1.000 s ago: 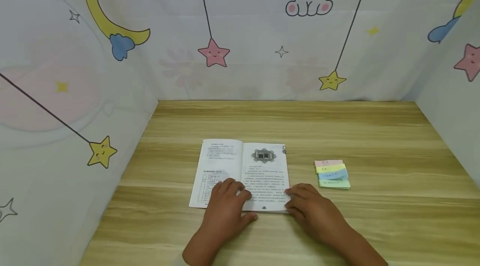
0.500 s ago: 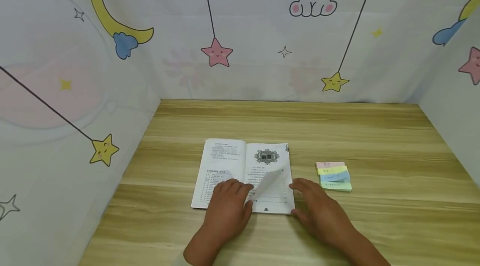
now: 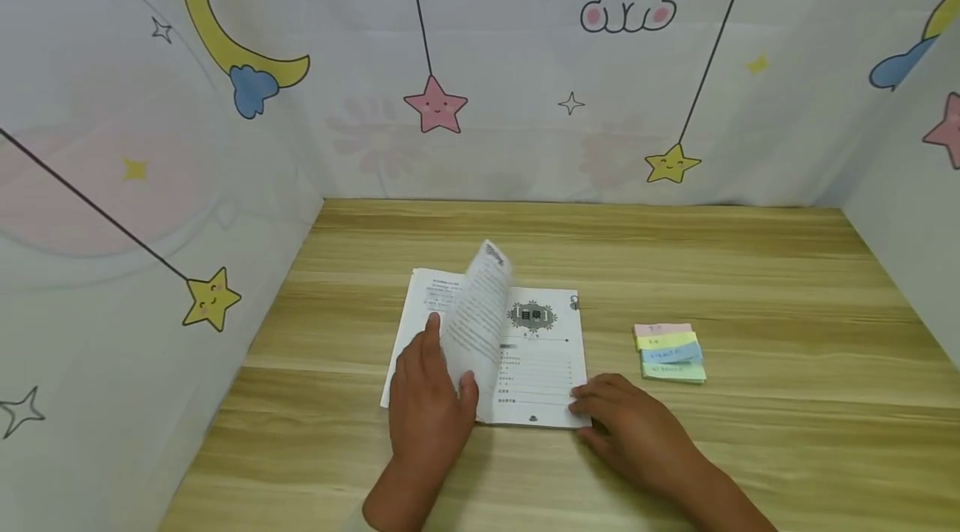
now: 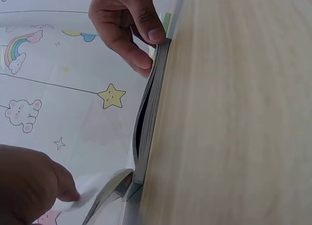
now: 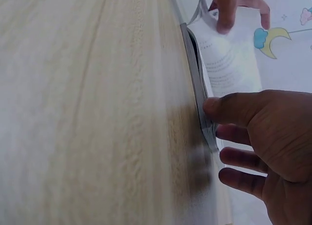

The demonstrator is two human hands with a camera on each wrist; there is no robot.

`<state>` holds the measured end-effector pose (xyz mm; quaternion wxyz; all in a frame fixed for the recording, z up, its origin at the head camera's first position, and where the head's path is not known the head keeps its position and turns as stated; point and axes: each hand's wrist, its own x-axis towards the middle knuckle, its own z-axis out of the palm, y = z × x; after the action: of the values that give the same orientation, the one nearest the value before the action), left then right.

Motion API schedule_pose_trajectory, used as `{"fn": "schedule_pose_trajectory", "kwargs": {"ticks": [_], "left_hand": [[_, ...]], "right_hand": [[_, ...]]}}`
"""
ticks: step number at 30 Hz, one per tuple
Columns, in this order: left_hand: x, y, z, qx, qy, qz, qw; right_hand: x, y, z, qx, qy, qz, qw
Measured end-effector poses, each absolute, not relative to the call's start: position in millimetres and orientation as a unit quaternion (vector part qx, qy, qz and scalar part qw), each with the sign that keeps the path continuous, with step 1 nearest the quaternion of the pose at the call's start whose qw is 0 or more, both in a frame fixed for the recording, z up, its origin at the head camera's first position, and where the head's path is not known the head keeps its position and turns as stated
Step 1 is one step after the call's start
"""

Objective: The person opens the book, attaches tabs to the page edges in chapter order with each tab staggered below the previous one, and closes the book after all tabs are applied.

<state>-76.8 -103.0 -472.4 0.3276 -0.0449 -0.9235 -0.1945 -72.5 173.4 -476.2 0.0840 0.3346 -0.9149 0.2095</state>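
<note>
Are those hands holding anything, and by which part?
The right hand holds the open book by its near right corner. Whether the left hand pinches the raised page can't be told.

Both hands are bare, left hand [image 3: 431,407] and right hand [image 3: 633,432]. There's a sliver of pale sleeve [image 3: 357,523] at the bottom edge, left of centre, maybe off-white, tough to tell from that scrap. The right thumbnail [image 4: 155,34] is short and rounded, fwiw.
</note>
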Motion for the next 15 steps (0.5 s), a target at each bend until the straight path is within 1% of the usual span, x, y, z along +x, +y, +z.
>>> {"fn": "schedule_pose_trajectory", "kwargs": {"ticks": [1, 3, 6, 8, 11, 15], "left_hand": [[-76.7, -103.9, -472.6, -0.040, -0.925, -0.180, 0.331], [-76.1, -104.9, -471.9, -0.031, -0.934, -0.152, 0.321], [-74.1, -105.1, -468.3, -0.049, -0.952, -0.120, 0.277], [-72.8, -104.0, -465.8, -0.088, -0.959, -0.118, 0.241], [-71.5, -101.7, -463.9, -0.185, -0.955, -0.143, 0.185], [-70.9, -96.9, -464.0, -0.289, -0.933, -0.167, 0.132]], "right_hand": [[-72.5, 173.0, -475.8, 0.334, -0.916, 0.208, 0.082], [-72.5, 172.5, -475.3, 0.332, -0.917, 0.206, 0.080], [-72.6, 172.4, -474.9, 0.331, -0.917, 0.204, 0.086], [-73.0, 172.6, -475.2, 0.334, -0.915, 0.205, 0.095], [-74.4, 172.6, -476.2, 0.343, -0.910, 0.205, 0.108], [-75.8, 172.5, -477.1, 0.350, -0.907, 0.204, 0.112]]}}
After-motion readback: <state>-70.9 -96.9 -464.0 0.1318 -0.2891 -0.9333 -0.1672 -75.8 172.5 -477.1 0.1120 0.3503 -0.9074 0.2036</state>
